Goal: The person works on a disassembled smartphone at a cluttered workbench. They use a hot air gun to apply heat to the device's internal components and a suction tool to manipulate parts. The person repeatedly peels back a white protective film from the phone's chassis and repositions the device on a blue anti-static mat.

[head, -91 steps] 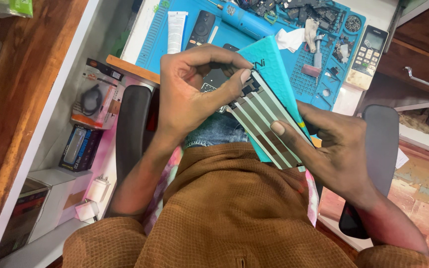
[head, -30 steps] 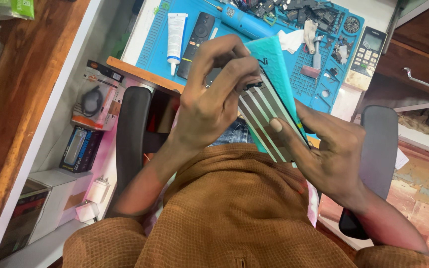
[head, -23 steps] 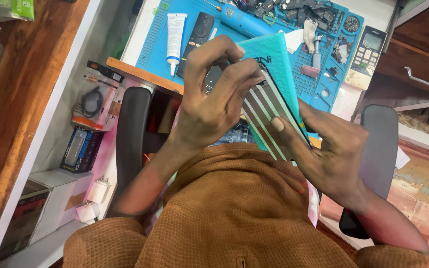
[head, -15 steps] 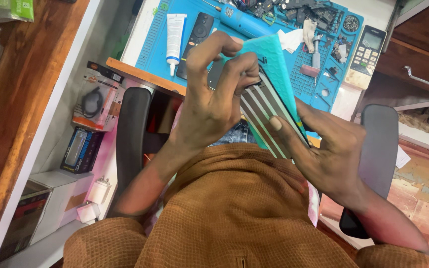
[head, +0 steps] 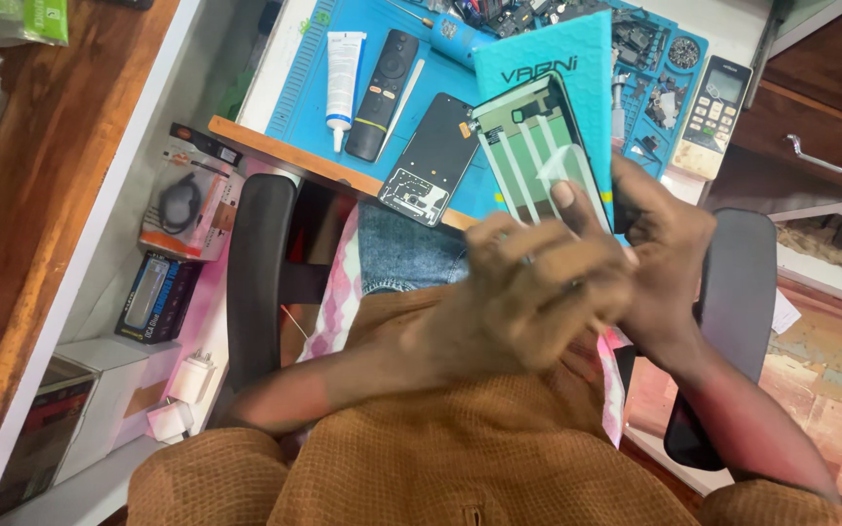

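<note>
Right hand (head: pixel 660 234) grips the striped phone panel (head: pixel 538 161) and teal packet (head: pixel 553 58); blurred left hand (head: pixel 538 292), grip unclear, best peels slowly.

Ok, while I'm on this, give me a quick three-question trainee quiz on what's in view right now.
1. Which thing lies on the blue mat between the white tube and the black screen panel?
A. a black remote
B. a mug
C. a pair of scissors
2. True or false: the striped panel that the right hand holds is hidden behind the teal envelope.
3. Fill in: the left hand is too ___ for its grip to be read.

Key: 1 A. 2 False, the panel is in front of the envelope. 3 blurred.
</note>
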